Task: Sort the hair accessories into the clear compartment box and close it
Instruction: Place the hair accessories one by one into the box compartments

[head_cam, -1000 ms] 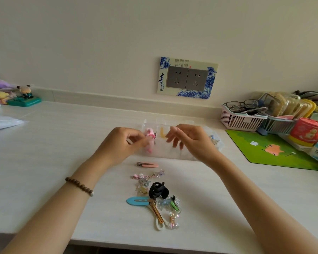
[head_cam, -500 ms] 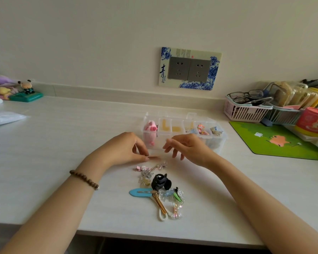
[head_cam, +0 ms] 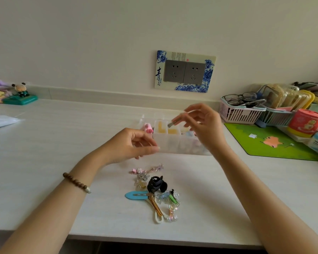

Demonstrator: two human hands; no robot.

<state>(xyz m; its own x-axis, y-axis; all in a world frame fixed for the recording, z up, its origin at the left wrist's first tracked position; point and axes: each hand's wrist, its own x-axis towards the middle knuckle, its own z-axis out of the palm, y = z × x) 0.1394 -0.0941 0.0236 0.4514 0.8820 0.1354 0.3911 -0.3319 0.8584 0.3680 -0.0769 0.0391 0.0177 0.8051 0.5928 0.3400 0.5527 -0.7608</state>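
The right hand [head_cam: 204, 129] hangs above the clear compartment box [head_cam: 174, 142], fingertips pinched on a small metallic hair clip [head_cam: 173, 123] over the yellow-filled compartments. The left hand [head_cam: 130, 145] curls against the box's left front corner, thumb pressed to the front wall. The box sits open, mid-bench, toward the back edge. Nearer the front edge lies the loose pile: a black claw clip [head_cam: 156, 184], a blue snap clip [head_cam: 136, 195], a gold clip [head_cam: 155, 205].
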